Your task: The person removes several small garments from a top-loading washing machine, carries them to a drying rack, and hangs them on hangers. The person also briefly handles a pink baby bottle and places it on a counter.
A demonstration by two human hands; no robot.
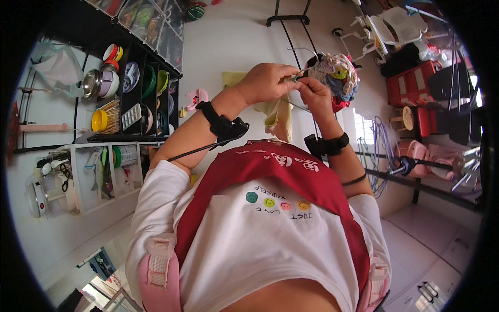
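Note:
Both hands are raised and close together in front of my chest. My left hand [267, 82] bends over from the left with its fingers pinched together. Opposite it, my right hand [316, 94] is closed, its thumb and fingertips meeting the left ones. Between them is a thin, pale wire clothes hanger [311, 50], its hook curving up above the fingers. The exact grip and a small bluish bit at the fingertips are partly hidden. Pale yellow cloth [278, 117] hangs just below the hands; whether it is on the hanger I cannot tell.
A bundle of multicoloured cloth or yarn [338, 78] is just beyond my right hand. Black shelving with bowls [149, 80] stands left, above a white rack [112, 177]. On the right are purple hangers [379, 151], a red box [410, 86] and a white folding chair [395, 26].

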